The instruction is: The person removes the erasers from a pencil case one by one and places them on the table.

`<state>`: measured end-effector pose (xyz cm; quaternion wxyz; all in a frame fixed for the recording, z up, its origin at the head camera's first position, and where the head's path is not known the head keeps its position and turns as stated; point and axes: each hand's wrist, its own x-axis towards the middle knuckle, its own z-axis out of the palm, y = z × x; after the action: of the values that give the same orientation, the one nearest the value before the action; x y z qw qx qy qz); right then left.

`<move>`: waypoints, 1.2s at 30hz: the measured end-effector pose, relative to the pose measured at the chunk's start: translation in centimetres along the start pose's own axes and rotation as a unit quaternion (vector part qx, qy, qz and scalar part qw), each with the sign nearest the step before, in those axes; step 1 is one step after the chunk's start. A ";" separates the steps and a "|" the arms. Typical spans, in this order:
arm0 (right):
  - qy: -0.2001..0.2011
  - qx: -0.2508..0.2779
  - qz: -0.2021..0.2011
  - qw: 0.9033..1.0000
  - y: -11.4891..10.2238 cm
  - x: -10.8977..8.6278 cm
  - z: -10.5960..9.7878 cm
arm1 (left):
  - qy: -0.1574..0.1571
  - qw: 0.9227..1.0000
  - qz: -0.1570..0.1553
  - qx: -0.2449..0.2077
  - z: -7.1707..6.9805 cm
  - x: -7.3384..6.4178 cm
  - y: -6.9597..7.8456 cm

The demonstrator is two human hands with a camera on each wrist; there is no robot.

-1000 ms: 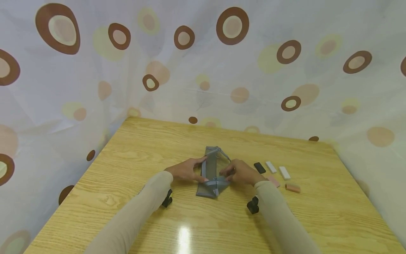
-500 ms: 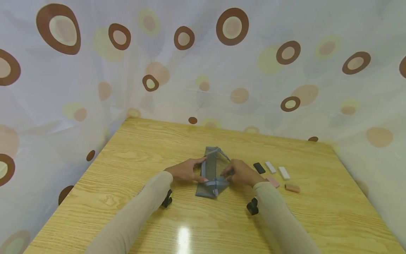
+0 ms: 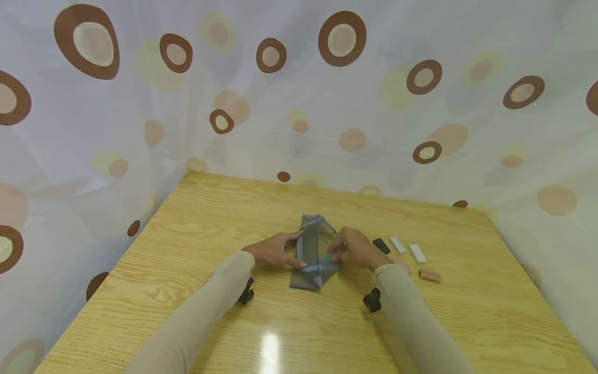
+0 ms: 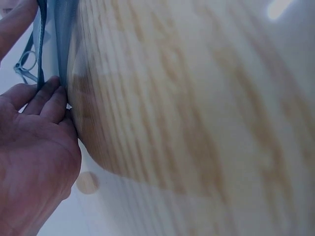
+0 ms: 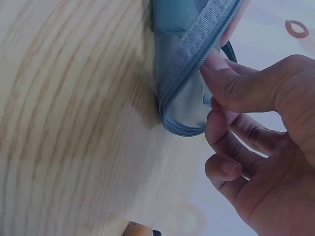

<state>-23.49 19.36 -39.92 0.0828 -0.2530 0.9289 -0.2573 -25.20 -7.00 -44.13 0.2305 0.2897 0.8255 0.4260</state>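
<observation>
A grey-blue mesh zip pouch lies on the wooden table with its zipped mouth spread apart. My left hand holds its left side, the thumb at the near part and the fingers farther up. In the left wrist view, these fingertips lie against the pouch's band. At the right of the mouth, my right hand pinches the pouch near its zip. The right wrist view shows the thumb at the zip edge, with other fingers curled below. What lies inside the pouch under the right fingers is hidden.
Right of the pouch lie several small eraser-like blocks: a black one, a white one, another white one, a pink one partly behind the right sleeve, and an orange-brown one. A patterned sheet hangs around the table.
My right hand has shifted slightly up and to the right at the pouch's mouth. More of the blue edge shows under its fingers. The left hand stays in place.
</observation>
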 end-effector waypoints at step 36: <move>0.074 -0.054 0.024 0.995 4.0 -6.5 -6.2 | -0.002 1.000 0.009 0.002 0.1 -0.1 0.1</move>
<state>-21.43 28.39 -36.54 0.0061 -0.2149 0.9509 -0.2228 -25.10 -6.98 -44.08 0.2278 0.2987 0.8233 0.4255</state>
